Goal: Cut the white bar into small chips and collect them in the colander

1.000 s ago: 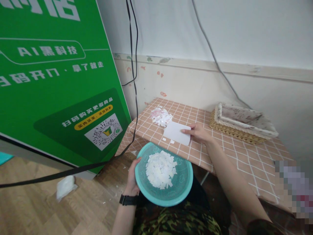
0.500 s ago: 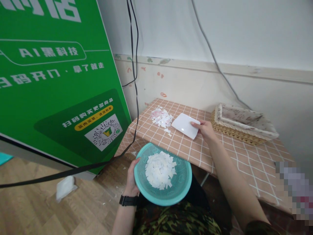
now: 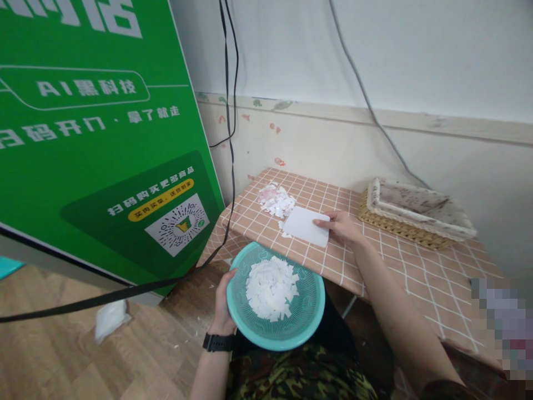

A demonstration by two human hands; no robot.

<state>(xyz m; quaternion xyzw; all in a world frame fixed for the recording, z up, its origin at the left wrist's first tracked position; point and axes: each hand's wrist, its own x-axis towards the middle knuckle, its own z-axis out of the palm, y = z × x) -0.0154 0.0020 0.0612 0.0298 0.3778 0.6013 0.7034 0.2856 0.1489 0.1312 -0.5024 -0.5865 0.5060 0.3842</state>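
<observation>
On my feed, well left of the green basin, a green cabinet rises, and a pale plastic bag lies on the floor. At the basin's left rim my left hand grips, thumb over the edge and fingers curled below. The basin holds a heap of white paper bits and sits just below the near edge of the bench. Past the basin, on the bench, lies a loose patch of white and pinkish scraps; just right of them, a white card has its left edge beside a few strays. My right hand pinches the card's right side, thumb on top. Whether the card meets the cloth, I can't tell. Farther right of the basin stands a lined wicker basket.

I judge that scraps this light want the card flat, low and slow, with the basin level and its rim close under the bench edge.
</observation>
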